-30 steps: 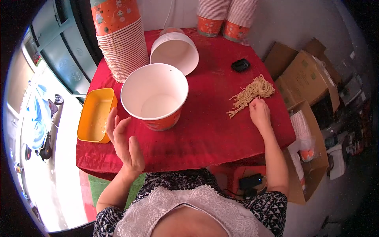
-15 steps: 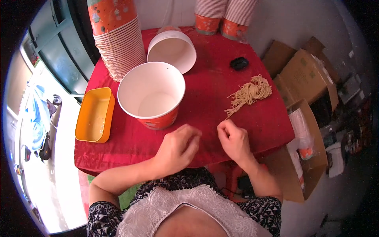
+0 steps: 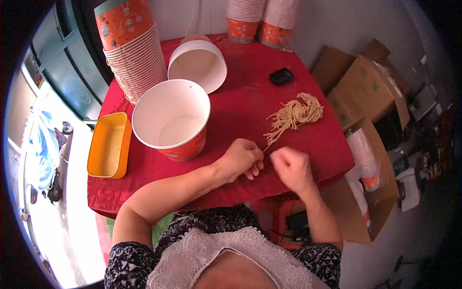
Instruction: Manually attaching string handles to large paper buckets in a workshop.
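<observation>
My left hand [image 3: 243, 159] is closed, thumb and fingertips pinched at the loose end of a beige cord in front of the bundle of cords [image 3: 297, 113]. Just right of it, my right hand [image 3: 292, 169] is curled closed and slightly blurred; whatever it may hold is hidden. A large paper bucket [image 3: 185, 149], white inside and orange outside, stands upright left of my hands, with a small dark hole near its rim. Behind it, another paper bucket [image 3: 198, 67] lies on its side, mouth toward me.
A red cloth covers the table [image 3: 240, 115]. A yellow plastic box [image 3: 122, 154] sits at its left edge. Tall bucket stacks [image 3: 137, 62] rise at the back left, more stacks [image 3: 243, 26] at the back. A small black dish [image 3: 281, 76] lies right; cardboard boxes [image 3: 363, 91] stand beyond the table.
My left hand has moved right to the end of the cords and now pinches one there. My right hand has shifted slightly right and nearer to me. The view has turned a little.
</observation>
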`<state>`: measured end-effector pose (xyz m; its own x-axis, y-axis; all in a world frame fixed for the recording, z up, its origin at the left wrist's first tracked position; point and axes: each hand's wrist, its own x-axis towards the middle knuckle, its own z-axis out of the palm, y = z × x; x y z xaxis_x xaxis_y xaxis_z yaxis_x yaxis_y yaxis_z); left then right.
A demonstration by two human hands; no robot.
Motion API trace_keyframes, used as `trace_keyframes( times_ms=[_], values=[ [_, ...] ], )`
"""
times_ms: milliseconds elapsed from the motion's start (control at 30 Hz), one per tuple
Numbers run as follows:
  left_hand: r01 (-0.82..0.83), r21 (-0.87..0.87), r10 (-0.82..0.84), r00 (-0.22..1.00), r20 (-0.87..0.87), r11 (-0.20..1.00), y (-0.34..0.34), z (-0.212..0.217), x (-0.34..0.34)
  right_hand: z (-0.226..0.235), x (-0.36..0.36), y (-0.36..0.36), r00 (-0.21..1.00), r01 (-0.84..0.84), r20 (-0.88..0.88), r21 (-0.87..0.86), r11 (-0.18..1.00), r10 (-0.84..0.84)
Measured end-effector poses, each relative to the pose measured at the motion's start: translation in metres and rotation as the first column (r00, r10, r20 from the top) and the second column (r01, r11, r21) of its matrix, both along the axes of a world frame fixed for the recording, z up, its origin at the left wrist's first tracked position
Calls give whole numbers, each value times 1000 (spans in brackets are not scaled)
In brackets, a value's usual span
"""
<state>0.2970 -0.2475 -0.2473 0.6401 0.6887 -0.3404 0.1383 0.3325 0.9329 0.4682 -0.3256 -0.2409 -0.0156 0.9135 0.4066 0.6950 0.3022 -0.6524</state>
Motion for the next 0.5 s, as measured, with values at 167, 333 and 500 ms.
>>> trace_keyframes(
  times_ms=[167, 333, 500],
  values=[
    [-17, 22, 17, 1000, -7, 1000, -4, 13, -2, -7, 56, 55, 814, 445, 373, 91, 891, -445],
    [9, 104, -4, 999, -53, 995, -13, 16, -8, -21, 83, 105, 707, 338, 620, 125, 933, -339],
    [21, 116, -10, 995, -100, 993, -26, 26, -49, -29, 112, 132, 651, 82, 690, 350, 933, -316]
  ],
)
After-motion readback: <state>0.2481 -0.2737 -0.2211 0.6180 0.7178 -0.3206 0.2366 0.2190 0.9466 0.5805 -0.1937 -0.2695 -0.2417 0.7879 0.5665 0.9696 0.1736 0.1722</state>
